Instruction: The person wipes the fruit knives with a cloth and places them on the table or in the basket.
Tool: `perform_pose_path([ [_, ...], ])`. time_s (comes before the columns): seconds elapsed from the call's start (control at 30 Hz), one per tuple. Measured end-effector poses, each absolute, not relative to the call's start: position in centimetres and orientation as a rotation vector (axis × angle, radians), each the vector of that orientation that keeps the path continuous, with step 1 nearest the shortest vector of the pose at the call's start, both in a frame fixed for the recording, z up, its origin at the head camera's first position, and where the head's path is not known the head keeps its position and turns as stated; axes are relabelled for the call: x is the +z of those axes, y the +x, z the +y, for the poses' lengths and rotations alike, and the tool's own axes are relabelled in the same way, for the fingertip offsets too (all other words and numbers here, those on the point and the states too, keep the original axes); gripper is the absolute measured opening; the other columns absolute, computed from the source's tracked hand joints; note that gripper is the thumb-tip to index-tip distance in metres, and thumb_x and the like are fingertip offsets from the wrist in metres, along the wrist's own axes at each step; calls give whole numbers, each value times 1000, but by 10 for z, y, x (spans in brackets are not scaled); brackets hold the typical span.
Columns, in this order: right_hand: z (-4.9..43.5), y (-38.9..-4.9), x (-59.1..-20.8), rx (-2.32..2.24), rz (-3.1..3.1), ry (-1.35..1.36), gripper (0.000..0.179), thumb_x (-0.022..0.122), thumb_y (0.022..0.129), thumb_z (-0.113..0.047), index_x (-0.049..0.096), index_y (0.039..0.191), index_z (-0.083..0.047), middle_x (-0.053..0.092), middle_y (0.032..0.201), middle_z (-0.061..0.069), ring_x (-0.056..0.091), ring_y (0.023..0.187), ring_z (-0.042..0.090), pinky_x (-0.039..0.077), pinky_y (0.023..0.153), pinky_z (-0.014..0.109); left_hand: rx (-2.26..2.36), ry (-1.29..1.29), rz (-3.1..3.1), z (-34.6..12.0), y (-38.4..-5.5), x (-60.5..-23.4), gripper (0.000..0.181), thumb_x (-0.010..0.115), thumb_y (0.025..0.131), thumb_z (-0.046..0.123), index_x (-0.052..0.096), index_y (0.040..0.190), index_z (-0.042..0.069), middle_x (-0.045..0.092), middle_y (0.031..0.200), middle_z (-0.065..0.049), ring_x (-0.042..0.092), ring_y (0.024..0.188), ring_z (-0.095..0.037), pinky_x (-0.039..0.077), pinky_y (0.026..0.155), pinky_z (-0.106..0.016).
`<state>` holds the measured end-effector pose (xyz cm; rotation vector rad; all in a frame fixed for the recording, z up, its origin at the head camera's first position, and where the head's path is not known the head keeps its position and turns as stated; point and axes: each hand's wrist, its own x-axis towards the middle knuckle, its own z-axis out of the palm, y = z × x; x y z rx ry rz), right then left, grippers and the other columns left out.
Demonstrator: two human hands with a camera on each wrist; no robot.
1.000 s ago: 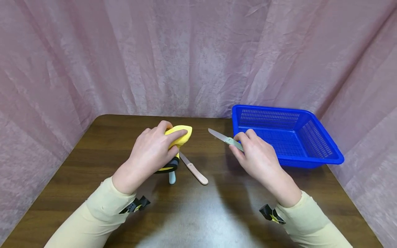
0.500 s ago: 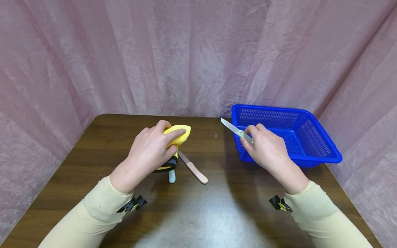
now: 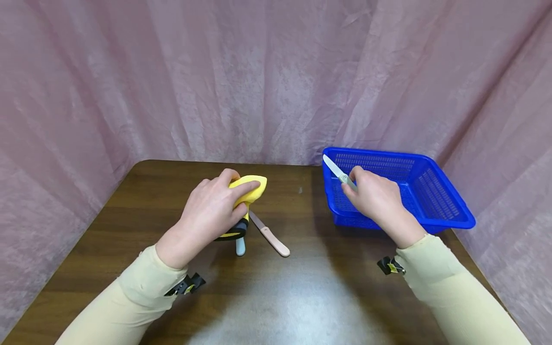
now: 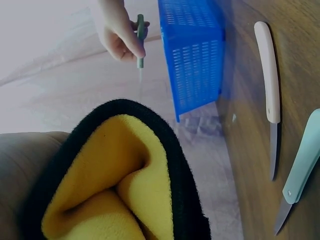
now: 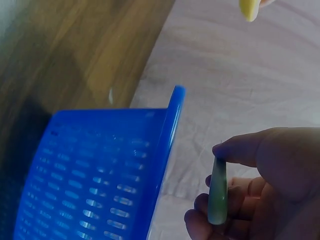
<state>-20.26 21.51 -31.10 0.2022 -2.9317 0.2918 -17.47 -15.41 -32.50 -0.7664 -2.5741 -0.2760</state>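
Note:
My left hand point(image 3: 207, 206) grips a folded yellow cloth point(image 3: 252, 188) with a dark edge, held up over the table. In my right hand point(image 3: 379, 194) is a small knife with a pale green handle point(image 5: 217, 195), pinched between thumb and fingers. Its blade point(image 3: 333, 166) points away and to the left, over the near-left part of the blue basket point(image 3: 463, 220). Below the cloth lie two more knives. One has a pink handle point(image 3: 276, 242); the other has a light blue handle point(image 4: 302, 160), and the cloth hides its blade in the head view.
The blue plastic basket, with slotted walls, stands at the right back of the brown wooden table point(image 3: 276, 297). A pink curtain point(image 3: 258, 86) hangs right behind the table's far edge and along both sides.
My right hand has carried the green-handled knife right and away from me, from beside the basket to above it. The left hand and cloth have stayed nearly still.

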Motion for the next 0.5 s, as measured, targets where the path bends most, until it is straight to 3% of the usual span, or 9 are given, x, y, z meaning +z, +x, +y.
perform_pose_path([
  [0.5, 223, -237, -317, 242, -3049, 89, 30, 61, 104, -37, 64, 104, -8, 67, 86, 14, 65, 78, 39, 52, 71, 63, -266, -774, -2558, -152, -178, -324, 55, 79, 88, 9, 76, 140, 27, 65, 124, -18, 71, 84, -34, 54, 78, -50],
])
